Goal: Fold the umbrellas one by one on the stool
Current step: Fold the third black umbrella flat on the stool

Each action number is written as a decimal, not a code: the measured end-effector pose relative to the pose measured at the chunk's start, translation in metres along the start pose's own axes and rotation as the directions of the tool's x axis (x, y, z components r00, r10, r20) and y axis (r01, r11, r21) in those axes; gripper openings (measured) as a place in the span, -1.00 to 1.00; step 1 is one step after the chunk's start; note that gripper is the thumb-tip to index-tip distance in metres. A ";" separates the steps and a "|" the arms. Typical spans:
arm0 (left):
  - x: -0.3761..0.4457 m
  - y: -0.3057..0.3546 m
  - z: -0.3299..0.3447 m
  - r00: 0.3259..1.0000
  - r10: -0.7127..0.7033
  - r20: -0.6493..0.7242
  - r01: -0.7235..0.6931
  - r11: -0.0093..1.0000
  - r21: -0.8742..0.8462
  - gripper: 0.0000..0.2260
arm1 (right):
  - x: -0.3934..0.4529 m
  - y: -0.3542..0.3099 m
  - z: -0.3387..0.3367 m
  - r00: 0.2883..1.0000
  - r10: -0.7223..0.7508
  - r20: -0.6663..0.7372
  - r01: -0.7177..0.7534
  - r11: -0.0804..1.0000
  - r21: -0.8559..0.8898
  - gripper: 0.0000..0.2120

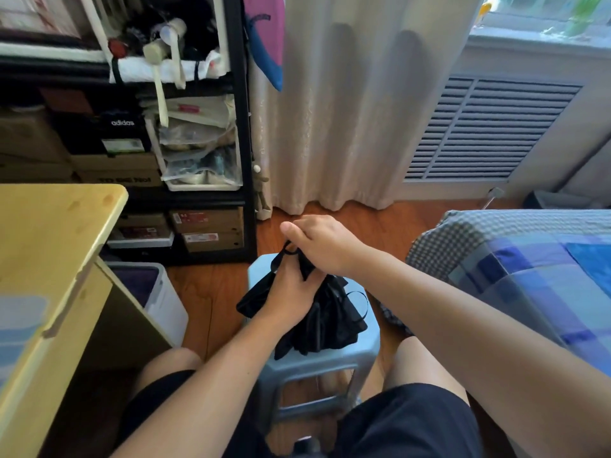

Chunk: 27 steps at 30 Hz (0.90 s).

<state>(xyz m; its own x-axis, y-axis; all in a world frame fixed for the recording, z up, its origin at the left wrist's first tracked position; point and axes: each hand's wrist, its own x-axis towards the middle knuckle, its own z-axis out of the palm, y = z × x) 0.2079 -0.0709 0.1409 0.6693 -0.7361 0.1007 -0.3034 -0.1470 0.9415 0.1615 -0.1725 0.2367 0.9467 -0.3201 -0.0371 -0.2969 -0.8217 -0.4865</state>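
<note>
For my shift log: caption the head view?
Left hand grips black umbrella on blue stool; right hand pinches its strap.

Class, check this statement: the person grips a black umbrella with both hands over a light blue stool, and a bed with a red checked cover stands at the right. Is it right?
Not quite. In the head view the bed cover is blue checked, not red. The rest holds: the left hand and right hand grip the black umbrella over the light blue stool.
</note>
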 end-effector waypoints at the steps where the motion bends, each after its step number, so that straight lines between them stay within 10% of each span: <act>1: -0.001 -0.002 0.000 1.000 0.007 0.002 -0.007 1.000 0.008 -0.76 | -0.001 -0.001 0.002 1.000 -0.010 -0.022 0.009 1.000 -0.018 -0.49; 8: -0.013 0.006 -0.005 1.000 0.029 0.011 -0.029 1.000 0.010 -0.82 | -0.011 -0.010 0.002 1.000 -0.011 -0.006 0.010 0.997 -0.074 -0.48; 13: -0.011 0.010 -0.009 0.999 0.014 0.049 -0.016 0.999 0.039 -0.82 | -0.032 0.005 -0.036 0.987 0.152 -0.053 -0.115 0.897 0.426 -0.41; 18: -0.006 0.014 -0.015 0.992 0.034 0.124 -0.068 0.958 0.280 -0.62 | -0.044 0.010 -0.029 0.996 0.062 0.059 -0.054 0.990 -0.130 -0.72; 22: -0.013 0.024 -0.029 0.993 0.003 0.121 -0.063 0.867 0.495 -0.37 | -0.051 0.017 -0.027 0.975 0.210 -0.067 -0.193 0.961 0.199 -0.87; 27: -0.040 -0.002 -0.072 0.986 -0.025 -0.166 0.054 0.983 0.174 -0.44 | -0.056 0.060 -0.026 0.821 0.557 -0.125 -0.375 0.690 0.619 -0.73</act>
<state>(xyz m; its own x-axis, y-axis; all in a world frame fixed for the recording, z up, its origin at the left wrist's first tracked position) 0.2308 0.0066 0.1584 0.7797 -0.6126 0.1295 -0.3805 -0.2993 0.8750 0.0875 -0.2162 0.2321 0.5959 -0.7795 -0.1930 -0.4826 -0.1556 -0.8619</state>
